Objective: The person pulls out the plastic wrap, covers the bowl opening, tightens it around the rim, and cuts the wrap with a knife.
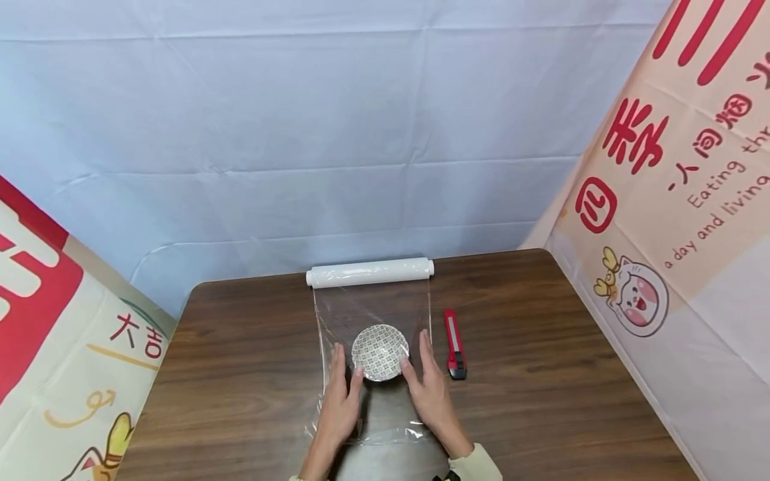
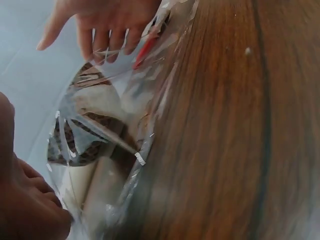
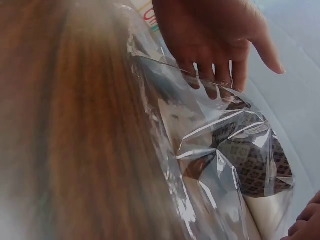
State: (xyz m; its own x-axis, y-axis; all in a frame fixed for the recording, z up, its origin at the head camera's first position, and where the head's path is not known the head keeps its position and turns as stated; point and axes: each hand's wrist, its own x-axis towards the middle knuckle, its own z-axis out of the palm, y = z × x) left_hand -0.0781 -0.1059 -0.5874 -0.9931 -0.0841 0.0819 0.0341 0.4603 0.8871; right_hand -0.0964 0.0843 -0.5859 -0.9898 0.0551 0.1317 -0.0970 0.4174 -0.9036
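A small round bowl point(image 1: 380, 352) with a lattice pattern stands on the table under clear plastic wrap point(image 1: 373, 304). The wrap runs toward me from a white roll point(image 1: 369, 272) at the table's far edge. My left hand point(image 1: 341, 404) lies along the bowl's left side, fingers straight. On the other side my right hand point(image 1: 432, 394) mirrors it, fingers extended and thumb near the rim. Both hands touch the film around the bowl point(image 3: 255, 165). In the left wrist view, creased film point(image 2: 107, 130) covers the bowl between the hands. Neither hand grips anything.
A red utility knife point(image 1: 455, 344) lies right of the film, close to my right hand. The brown wooden table point(image 1: 541, 374) extends to both sides. A pale cloth point(image 1: 289, 133) hangs behind it, with printed banners point(image 1: 680, 200) on the left and right.
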